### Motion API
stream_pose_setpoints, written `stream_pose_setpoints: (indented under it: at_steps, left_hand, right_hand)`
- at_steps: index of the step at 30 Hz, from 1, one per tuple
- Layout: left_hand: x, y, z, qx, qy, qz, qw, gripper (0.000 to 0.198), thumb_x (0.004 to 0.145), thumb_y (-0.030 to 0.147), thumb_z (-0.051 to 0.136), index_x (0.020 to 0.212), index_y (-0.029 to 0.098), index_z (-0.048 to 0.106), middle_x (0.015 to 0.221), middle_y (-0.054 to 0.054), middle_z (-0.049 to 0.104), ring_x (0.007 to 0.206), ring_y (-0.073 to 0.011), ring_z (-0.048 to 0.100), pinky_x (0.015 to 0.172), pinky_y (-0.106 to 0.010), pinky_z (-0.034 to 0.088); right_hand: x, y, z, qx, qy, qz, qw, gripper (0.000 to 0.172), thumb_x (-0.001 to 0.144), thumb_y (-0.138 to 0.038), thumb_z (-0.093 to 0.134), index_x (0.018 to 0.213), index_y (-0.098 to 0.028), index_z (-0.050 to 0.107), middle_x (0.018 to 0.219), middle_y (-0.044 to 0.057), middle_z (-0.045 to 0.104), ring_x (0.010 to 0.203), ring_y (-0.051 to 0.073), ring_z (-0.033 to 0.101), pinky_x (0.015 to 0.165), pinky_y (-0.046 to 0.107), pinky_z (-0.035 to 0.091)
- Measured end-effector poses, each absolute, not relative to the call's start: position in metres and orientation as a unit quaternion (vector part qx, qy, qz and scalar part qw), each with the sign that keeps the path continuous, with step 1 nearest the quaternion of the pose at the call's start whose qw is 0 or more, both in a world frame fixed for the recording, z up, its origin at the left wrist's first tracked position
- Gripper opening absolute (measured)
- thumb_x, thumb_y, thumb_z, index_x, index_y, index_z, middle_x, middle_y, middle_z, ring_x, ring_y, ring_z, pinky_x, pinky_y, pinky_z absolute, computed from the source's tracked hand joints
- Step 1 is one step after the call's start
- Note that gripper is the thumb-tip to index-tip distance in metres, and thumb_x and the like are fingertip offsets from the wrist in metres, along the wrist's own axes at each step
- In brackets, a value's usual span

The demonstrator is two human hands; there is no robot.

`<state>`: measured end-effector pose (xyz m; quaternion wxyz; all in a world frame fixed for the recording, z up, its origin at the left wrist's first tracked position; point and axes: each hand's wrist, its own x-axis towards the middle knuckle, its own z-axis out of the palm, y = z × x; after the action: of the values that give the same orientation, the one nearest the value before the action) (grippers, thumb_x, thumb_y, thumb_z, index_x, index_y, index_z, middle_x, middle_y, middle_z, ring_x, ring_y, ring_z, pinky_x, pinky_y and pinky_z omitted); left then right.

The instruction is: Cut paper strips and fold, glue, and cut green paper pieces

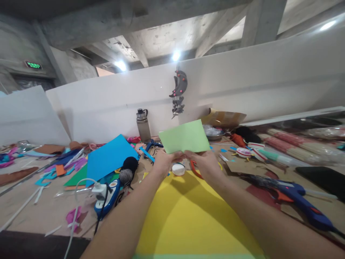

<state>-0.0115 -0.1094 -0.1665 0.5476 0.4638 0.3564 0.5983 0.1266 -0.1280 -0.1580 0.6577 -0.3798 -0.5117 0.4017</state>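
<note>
A light green rectangular sheet [184, 137], paper or thin foam, is held up above the table. My left hand [165, 162] pinches its lower edge, and my right hand [203, 162] grips the same edge close beside it, thumbs nearly meeting. Below the hands lies a small round white piece [178, 169]. Orange-handled scissors [196, 169] show partly behind my right hand. Under my forearms a large yellow sheet [195, 216] covers the near part of the table.
On the right lies a blue glue gun [296, 198] near a black phone-like slab [322, 180]. A power strip [107, 198] with a white plug and cables sits left, by a blue sheet [107, 158] and yarn balls [128, 171]. A bottle [143, 126] stands at the back.
</note>
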Motion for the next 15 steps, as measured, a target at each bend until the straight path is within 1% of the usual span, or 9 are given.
stream_pose_setpoints:
  at_steps: [2,4,7,9,11,15]
  left_hand:
    - [-0.009,-0.111,-0.167,0.486,0.356,0.606,0.520,0.039,0.051,0.026,0.086,0.085,0.012,0.073,0.078,-0.008,0.074,0.060,-0.0163,0.066,0.059,-0.027,0.053]
    - [-0.007,-0.113,-0.166,0.502,0.357,0.610,0.498,0.035,0.053,0.027,0.085,0.083,0.013,0.074,0.077,-0.007,0.074,0.060,-0.0158,0.065,0.059,-0.027,0.053]
    - [-0.007,-0.114,-0.164,0.503,0.358,0.609,0.497,0.034,0.051,0.028,0.085,0.079,0.012,0.074,0.072,-0.008,0.073,0.060,-0.0180,0.066,0.060,-0.028,0.053]
    - [-0.007,-0.113,-0.163,0.493,0.365,0.607,0.506,0.036,0.048,0.029,0.086,0.078,0.011,0.074,0.069,-0.009,0.073,0.060,-0.0195,0.067,0.060,-0.030,0.053]
    - [-0.009,-0.111,-0.163,0.479,0.375,0.610,0.507,0.037,0.046,0.028,0.087,0.078,0.012,0.074,0.070,-0.009,0.074,0.058,-0.0199,0.067,0.061,-0.031,0.054]
    - [-0.014,-0.109,-0.161,0.478,0.383,0.619,0.491,0.035,0.048,0.025,0.086,0.078,0.013,0.074,0.074,-0.008,0.075,0.058,-0.0197,0.067,0.062,-0.033,0.056]
  right_hand:
    - [0.123,-0.130,-0.158,-0.362,-0.506,0.440,0.648,0.034,0.058,-0.034,0.077,0.086,-0.017,0.070,0.091,0.010,0.075,0.085,0.025,0.068,0.076,0.035,0.055]
    - [0.122,-0.130,-0.158,-0.366,-0.483,0.458,0.650,0.028,0.057,-0.032,0.076,0.081,-0.018,0.070,0.089,0.010,0.075,0.088,0.026,0.068,0.079,0.036,0.055]
    - [0.124,-0.129,-0.157,-0.379,-0.459,0.467,0.653,0.027,0.058,-0.031,0.075,0.080,-0.017,0.070,0.089,0.010,0.075,0.086,0.025,0.069,0.079,0.036,0.054]
    - [0.128,-0.127,-0.157,-0.393,-0.459,0.464,0.648,0.028,0.057,-0.030,0.076,0.080,-0.015,0.069,0.090,0.010,0.076,0.085,0.025,0.069,0.077,0.036,0.054]
    - [0.131,-0.123,-0.157,-0.406,-0.455,0.453,0.650,0.033,0.054,-0.029,0.078,0.081,-0.014,0.069,0.089,0.010,0.075,0.081,0.025,0.069,0.071,0.035,0.055]
    - [0.139,-0.116,-0.158,-0.396,-0.435,0.464,0.663,0.045,0.050,-0.032,0.080,0.090,-0.014,0.067,0.078,0.006,0.074,0.066,0.021,0.067,0.058,0.031,0.053]
